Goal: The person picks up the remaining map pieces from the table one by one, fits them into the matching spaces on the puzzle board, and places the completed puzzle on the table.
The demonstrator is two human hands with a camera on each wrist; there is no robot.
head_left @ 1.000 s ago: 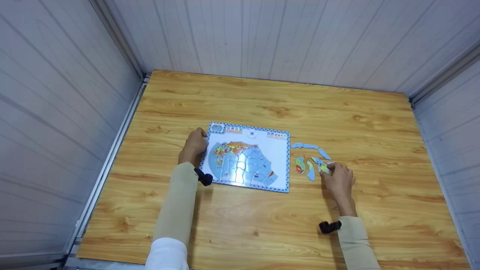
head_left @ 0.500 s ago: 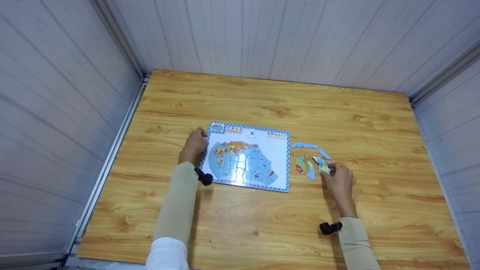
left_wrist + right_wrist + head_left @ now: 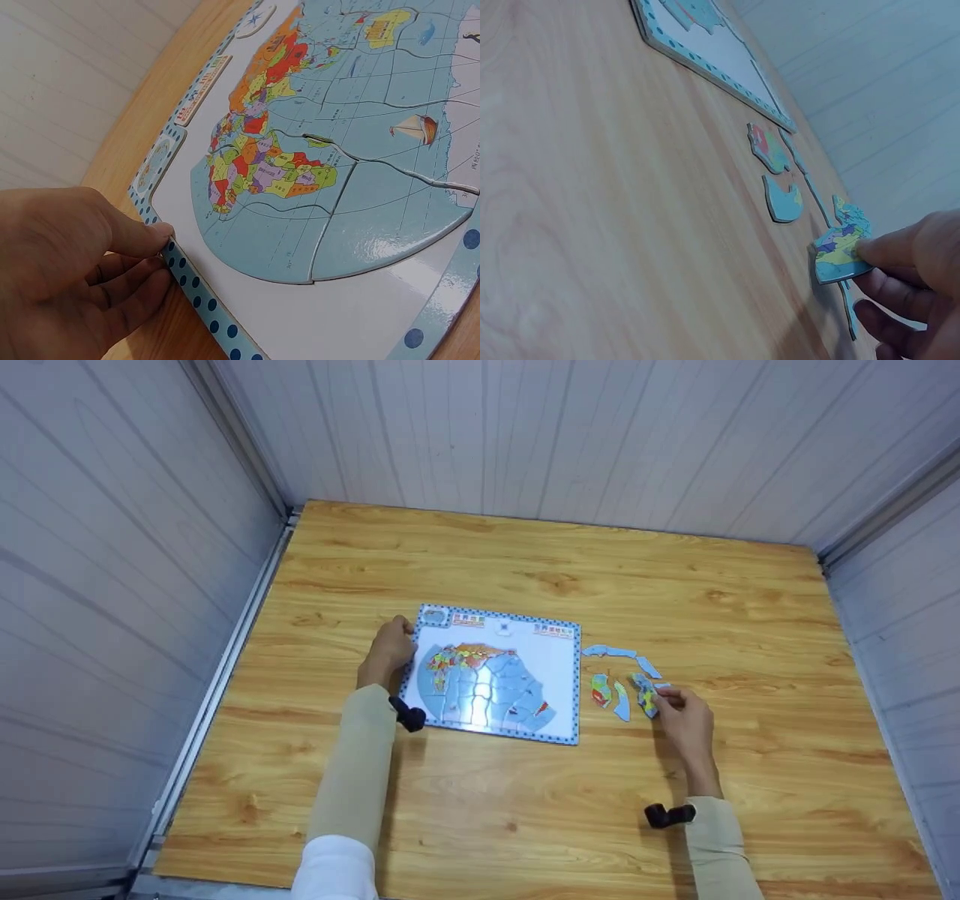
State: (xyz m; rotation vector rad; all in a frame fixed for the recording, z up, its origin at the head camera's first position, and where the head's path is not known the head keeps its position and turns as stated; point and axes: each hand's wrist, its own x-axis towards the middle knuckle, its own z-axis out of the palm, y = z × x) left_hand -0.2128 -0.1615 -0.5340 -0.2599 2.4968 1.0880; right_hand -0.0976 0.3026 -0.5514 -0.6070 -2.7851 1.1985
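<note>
A world map puzzle board (image 3: 559,675) with a dotted blue border lies on the table, its map partly filled with joined pieces. My left hand (image 3: 390,649) pinches the board's left border, thumb on top, as the left wrist view shows up close. To the right of the board, my right hand (image 3: 686,724) holds a map piece (image 3: 840,251) with purple and yellow patches between thumb and fingers. The piece is tilted, close over the table. Nearest to it are a blue curved piece (image 3: 782,204) and a red and green piece (image 3: 767,148).
Beyond these, a long thin blue strip (image 3: 609,651) reaches from the board's right edge, with a shorter blue strip (image 3: 649,667) after it. Panel walls (image 3: 525,442) enclose the wooden table (image 3: 480,817) at the back and both sides.
My right hand has shifted slightly right and toward me, and the map piece in it has turned and tilted up. A blue piece behind it now shows more. The left hand and board stay put.
</note>
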